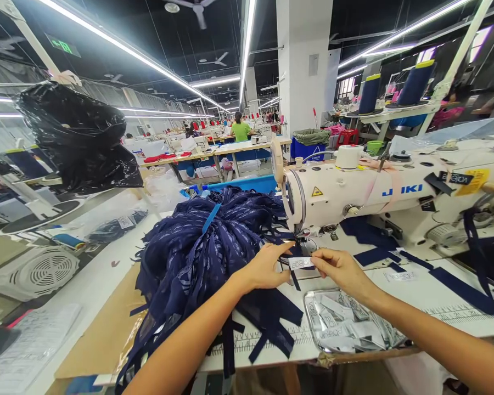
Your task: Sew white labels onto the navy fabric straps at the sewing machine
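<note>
A small white printed label (300, 263) lies in front of the needle area of a white sewing machine (333, 192). My right hand (341, 270) pinches the label's right end between thumb and fingers. At the label's left end is my left hand (270, 265), its thumb and index finger spread apart, the index finger pointing toward the machine's foot. A large bundle of navy fabric strips (197, 247), tied with a blue band (211, 218), is heaped left of the machine, beside my left hand. Below my right hand sits a clear tray (313, 323) of similar labels.
Navy strips (456, 288) lie on the right of the table. A black plastic bag (74, 131) hangs at the left above cardboard (94, 329) and papers (45, 351). Farther back are a blue bin (308, 149), thread cones (369, 94) and a person in green (241, 130).
</note>
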`<state>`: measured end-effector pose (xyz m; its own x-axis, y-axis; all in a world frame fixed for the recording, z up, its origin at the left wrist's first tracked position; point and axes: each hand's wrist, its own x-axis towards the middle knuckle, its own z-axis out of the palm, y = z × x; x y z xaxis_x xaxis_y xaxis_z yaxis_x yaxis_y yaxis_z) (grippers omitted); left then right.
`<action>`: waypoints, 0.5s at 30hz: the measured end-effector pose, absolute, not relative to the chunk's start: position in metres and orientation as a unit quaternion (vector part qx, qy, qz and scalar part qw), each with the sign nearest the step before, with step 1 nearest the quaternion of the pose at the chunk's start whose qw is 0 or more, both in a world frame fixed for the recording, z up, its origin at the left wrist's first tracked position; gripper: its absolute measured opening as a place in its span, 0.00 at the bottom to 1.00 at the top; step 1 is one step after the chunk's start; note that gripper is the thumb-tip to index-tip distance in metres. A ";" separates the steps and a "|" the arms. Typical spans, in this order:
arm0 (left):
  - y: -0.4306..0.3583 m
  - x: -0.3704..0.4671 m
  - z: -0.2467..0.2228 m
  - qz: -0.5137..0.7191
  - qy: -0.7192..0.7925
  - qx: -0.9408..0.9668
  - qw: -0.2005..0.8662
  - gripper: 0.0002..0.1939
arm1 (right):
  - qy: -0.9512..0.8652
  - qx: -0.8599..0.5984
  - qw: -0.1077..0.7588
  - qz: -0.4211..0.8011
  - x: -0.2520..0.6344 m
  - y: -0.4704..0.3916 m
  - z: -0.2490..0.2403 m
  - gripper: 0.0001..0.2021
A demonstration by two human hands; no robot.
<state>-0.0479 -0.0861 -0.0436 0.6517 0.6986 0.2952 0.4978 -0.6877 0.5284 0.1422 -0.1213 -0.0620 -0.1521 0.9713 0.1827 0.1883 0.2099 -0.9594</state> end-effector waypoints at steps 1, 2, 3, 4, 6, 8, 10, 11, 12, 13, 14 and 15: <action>-0.083 -0.046 -0.043 0.244 0.349 0.877 0.221 0.25 | -0.638 -0.467 0.455 0.410 0.143 -0.121 -0.063 0.12; -0.082 -0.042 -0.043 0.246 0.358 0.869 0.239 0.19 | -0.647 -0.474 0.452 0.392 0.145 -0.121 -0.064 0.12; -0.080 -0.039 -0.044 0.252 0.366 0.858 0.258 0.14 | -0.654 -0.480 0.451 0.372 0.148 -0.121 -0.065 0.12; -0.080 -0.035 -0.044 0.262 0.374 0.845 0.279 0.09 | -0.659 -0.487 0.453 0.351 0.152 -0.120 -0.067 0.12; -0.080 -0.029 -0.046 0.285 0.395 0.810 0.326 0.04 | -0.663 -0.505 0.462 0.303 0.163 -0.119 -0.070 0.12; -0.079 -0.027 -0.046 0.304 0.414 0.767 0.386 0.06 | -0.658 -0.535 0.466 0.252 0.179 -0.120 -0.071 0.12; -0.077 -0.027 -0.047 0.313 0.428 0.727 0.437 0.06 | -0.651 -0.567 0.453 0.223 0.192 -0.124 -0.069 0.13; -0.076 -0.028 -0.047 0.318 0.434 0.710 0.455 0.06 | -0.654 -0.572 0.441 0.226 0.195 -0.128 -0.066 0.13; -0.074 -0.028 -0.047 0.322 0.441 0.696 0.468 0.06 | -0.665 -0.564 0.426 0.241 0.197 -0.132 -0.063 0.14; -0.073 -0.028 -0.047 0.324 0.447 0.684 0.477 0.06 | -0.680 -0.547 0.410 0.264 0.195 -0.136 -0.059 0.14; -0.073 -0.028 -0.047 0.324 0.449 0.677 0.485 0.06 | -0.698 -0.524 0.394 0.288 0.191 -0.139 -0.055 0.14; -0.073 -0.027 -0.047 0.321 0.449 0.673 0.493 0.07 | -0.714 -0.500 0.382 0.307 0.184 -0.141 -0.052 0.14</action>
<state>-0.0271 -0.0726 -0.0467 0.3912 0.9203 -0.0096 0.2873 -0.1122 0.9512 0.1843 -0.1413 -0.0520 -0.2082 0.9488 0.2376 0.4797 0.3107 -0.8206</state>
